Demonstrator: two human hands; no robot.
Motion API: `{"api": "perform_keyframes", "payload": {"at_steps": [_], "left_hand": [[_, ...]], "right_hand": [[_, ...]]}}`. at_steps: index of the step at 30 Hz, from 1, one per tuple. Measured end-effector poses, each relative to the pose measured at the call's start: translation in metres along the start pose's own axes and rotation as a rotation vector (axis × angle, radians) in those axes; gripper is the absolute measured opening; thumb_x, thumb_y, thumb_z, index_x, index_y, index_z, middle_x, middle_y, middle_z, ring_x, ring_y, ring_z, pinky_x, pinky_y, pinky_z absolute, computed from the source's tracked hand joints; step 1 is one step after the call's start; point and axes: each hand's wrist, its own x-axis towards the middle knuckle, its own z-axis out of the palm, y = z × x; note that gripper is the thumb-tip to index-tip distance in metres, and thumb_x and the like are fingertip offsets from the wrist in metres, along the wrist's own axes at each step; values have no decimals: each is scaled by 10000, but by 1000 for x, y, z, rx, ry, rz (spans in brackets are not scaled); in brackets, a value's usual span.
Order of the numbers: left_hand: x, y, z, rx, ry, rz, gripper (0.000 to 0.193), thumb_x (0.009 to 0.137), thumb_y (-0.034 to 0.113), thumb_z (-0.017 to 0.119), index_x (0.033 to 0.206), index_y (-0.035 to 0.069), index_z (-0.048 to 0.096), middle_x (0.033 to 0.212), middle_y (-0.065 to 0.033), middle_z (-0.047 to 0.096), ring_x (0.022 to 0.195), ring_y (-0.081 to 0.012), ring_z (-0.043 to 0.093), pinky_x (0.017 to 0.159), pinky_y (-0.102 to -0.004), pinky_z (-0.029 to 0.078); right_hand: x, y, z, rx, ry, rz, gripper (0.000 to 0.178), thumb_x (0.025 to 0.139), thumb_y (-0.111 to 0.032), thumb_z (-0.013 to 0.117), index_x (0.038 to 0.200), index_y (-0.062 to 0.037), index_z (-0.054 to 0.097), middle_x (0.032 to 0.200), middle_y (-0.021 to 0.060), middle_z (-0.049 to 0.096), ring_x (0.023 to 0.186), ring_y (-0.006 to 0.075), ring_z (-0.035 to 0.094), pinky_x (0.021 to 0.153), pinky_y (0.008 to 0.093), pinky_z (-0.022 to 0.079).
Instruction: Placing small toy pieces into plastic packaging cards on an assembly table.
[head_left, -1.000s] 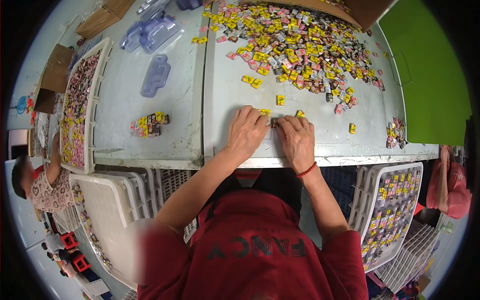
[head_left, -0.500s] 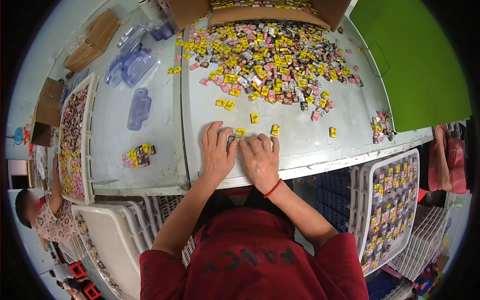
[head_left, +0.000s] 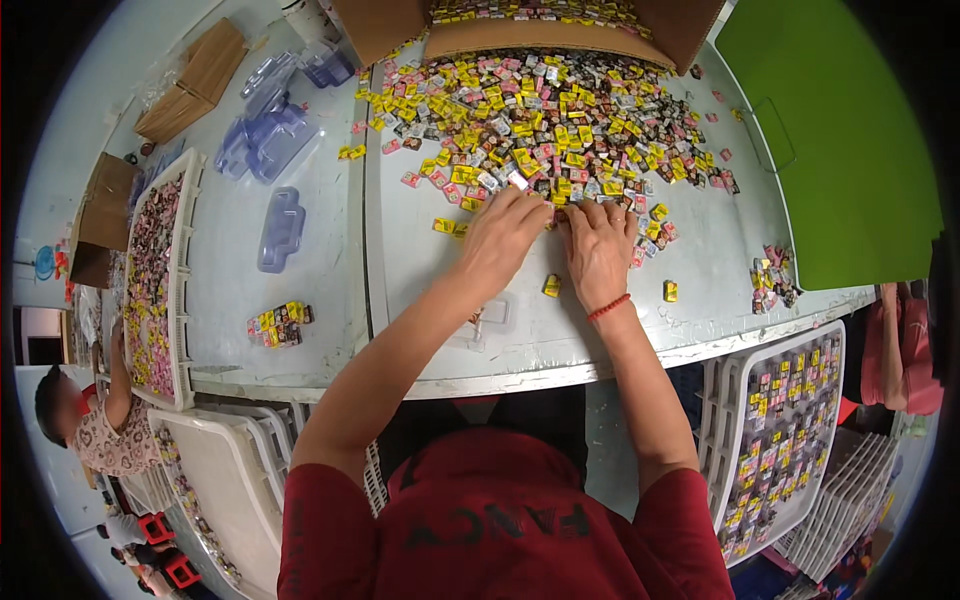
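Note:
Both my hands are at the near edge of a heap of small wrapped blocks (head_left: 590, 130) in yellow, pink, brown and white. My left hand (head_left: 505, 238) has its fingers bent and pressed together, tips among the blocks. Close beside it, my right hand (head_left: 600, 250) curls its fingers downward onto blocks. What lies under the fingertips is hidden. Nearer the table edge, a clear plastic tray (head_left: 494, 318) lies partly behind my left forearm. A single yellow block (head_left: 552, 286) sits by my right wrist, and another yellow block (head_left: 670, 291) lies farther right.
An open cardboard box (head_left: 540, 38) spills blocks at the back. Purple-tinted plastic trays (head_left: 281, 230) and a filled pack (head_left: 281, 325) lie left. A green panel (head_left: 830, 150) stands right. White crates (head_left: 785, 440) flank me below the table. A co-worker (head_left: 105, 420) stands left beside a block-filled crate (head_left: 180, 270).
Both hands have moved forward from the clear tray near the table edge to the heap. The tray stays behind, now uncovered in part. The view has shifted slightly.

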Motion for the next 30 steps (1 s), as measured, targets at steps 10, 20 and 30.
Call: {"api": "perform_keyframes", "payload": {"at_steps": [10,20,30], "left_hand": [[16,-26,30,81,-28,64,166,760,119,697,902,41,657,989,-66,637,1021,-286,549,845,-413,467],[-28,-8,-48,-154,70,-232,145,754,152,734,835,76,641,917,-39,649,963,-255,561,866,-362,441],[-116,5,-45,-203,-89,-92,173,717,140,731,861,67,670,994,3,654,1013,-224,550,881,-347,434]], "right_hand": [[3,11,12,-2,-45,-62,184,784,-159,677,953,-88,683,987,42,657,979,243,566,938,442,361],[-33,-8,-42,709,-389,454,283,928,-132,608,1192,-29,604,801,67,654,712,80,558,683,240,469],[-68,-46,-39,914,-537,490,277,948,-88,571,1212,-6,575,896,-15,598,795,50,508,725,187,431]]}}
